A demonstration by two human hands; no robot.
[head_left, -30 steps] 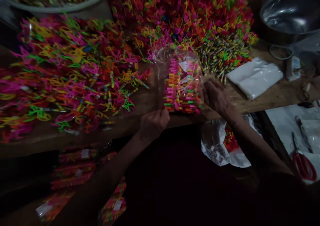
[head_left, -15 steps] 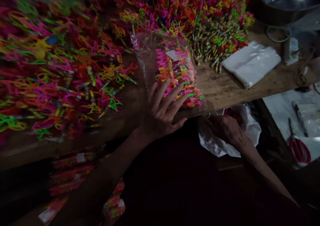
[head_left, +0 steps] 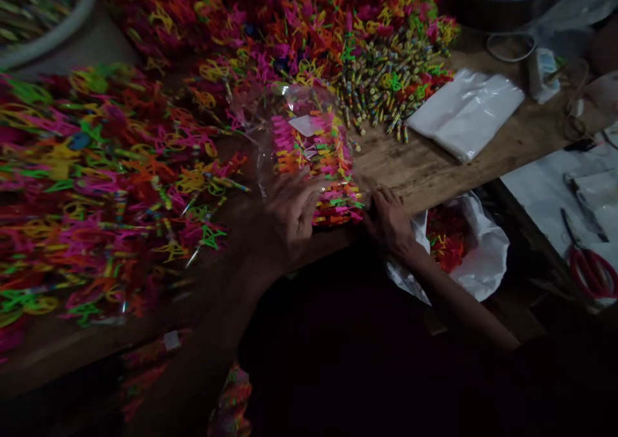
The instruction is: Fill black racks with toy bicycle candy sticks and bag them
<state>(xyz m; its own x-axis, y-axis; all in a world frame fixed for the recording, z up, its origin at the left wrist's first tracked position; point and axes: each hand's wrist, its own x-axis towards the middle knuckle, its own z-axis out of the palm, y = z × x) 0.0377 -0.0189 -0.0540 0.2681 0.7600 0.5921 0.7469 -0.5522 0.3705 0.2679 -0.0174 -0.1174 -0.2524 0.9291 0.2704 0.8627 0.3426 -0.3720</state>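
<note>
Packet: clear bag of bright plastic toys (head_left: 316,160) at the counter's near edge (head_left: 425,179), long axis running away from the person.
Left hand (head_left: 290,212): fingers spread flat on its near-left side.
Right hand (head_left: 391,221): fingers curled at its near-right corner; grip unclear.
Beyond: loose toy heaps (head_left: 120,160), folded white bags (head_left: 466,112).

I see a clear, glossy plastic bag (head_left: 309,147) packed with rows of neon pink, orange, yellow and green plastic pieces, a small white label showing through its film. Around it lie heaps of loose plastic toy shapes (head_left: 111,179) in the same hot pink, orange, yellow and lime green. A cluster of little sticks (head_left: 381,92) shows multicoloured stripes. The wooden tabletop (head_left: 425,167) is mid-brown with darker grain. A folded stack of plastic sheets (head_left: 463,112) is milky white. A white bag (head_left: 477,257) holds red and orange bits. The scissors (head_left: 593,269) have red handles.
</note>
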